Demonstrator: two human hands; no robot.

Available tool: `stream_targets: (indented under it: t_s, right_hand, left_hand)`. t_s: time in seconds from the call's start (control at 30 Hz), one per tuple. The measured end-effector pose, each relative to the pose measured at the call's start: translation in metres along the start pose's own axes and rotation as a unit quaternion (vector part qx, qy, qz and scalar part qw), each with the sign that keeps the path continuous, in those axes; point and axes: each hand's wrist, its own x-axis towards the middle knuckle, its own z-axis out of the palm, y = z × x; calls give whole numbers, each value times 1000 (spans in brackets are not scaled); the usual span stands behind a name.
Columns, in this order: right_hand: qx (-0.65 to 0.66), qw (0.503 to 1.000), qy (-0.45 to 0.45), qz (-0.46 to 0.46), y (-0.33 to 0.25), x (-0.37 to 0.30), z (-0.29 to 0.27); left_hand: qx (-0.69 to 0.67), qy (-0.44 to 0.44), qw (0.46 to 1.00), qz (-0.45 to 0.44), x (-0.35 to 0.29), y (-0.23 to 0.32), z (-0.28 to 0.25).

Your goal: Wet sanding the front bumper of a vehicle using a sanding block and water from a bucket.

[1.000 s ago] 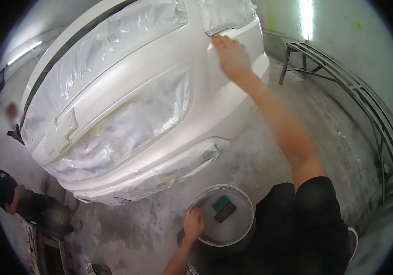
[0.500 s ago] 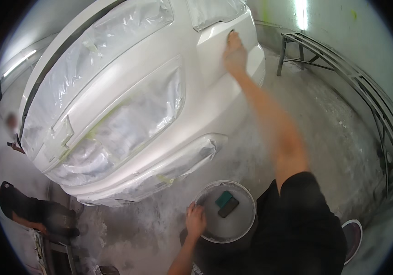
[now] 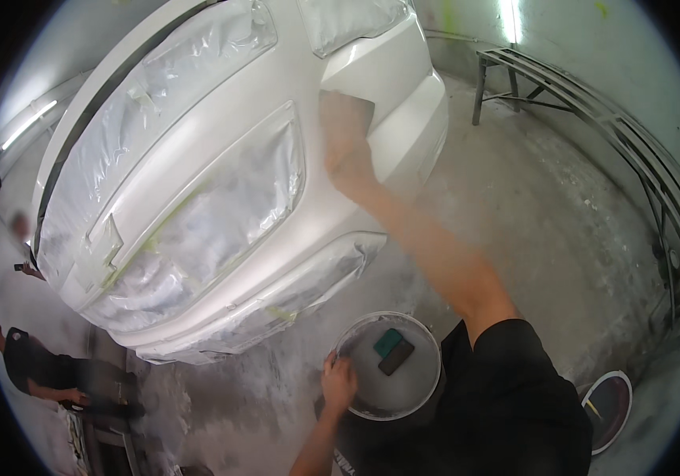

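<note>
Right hand (image 3: 346, 151), blurred, lies flat on the white bumper (image 3: 388, 119) of the masked car, over what looks like a brownish sanding sheet (image 3: 353, 107); whether the fingers are spread or together cannot be told. Left hand (image 3: 338, 382) grips the near rim of the bucket (image 3: 427, 381), fingers curled over its edge. The bucket stands on the floor below the bumper and holds cloudy water with a green block (image 3: 388, 342) and a dark block (image 3: 396, 357). Good practice, as a judgement: keep the palm flat and pressure even, and follow the panel's curve. Plastic film (image 3: 221, 198) covers the grille left of the hand; its taped edges limit the stroke. A metal rack (image 3: 594, 103) stands right of the bumper; another person (image 3: 38, 369) crouches far left of it.
</note>
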Motion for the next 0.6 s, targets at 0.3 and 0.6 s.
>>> stream_targets:
  t_s: [0.3, 0.6]
  right_hand:
    - [58, 985, 164, -6, 31, -8, 8]
    - [116, 949, 292, -37, 24, 25, -6]
  left_hand:
    - [-16, -5, 1000, 9, 3, 8, 2]
    - [-1, -34, 999, 8, 9, 10, 9]
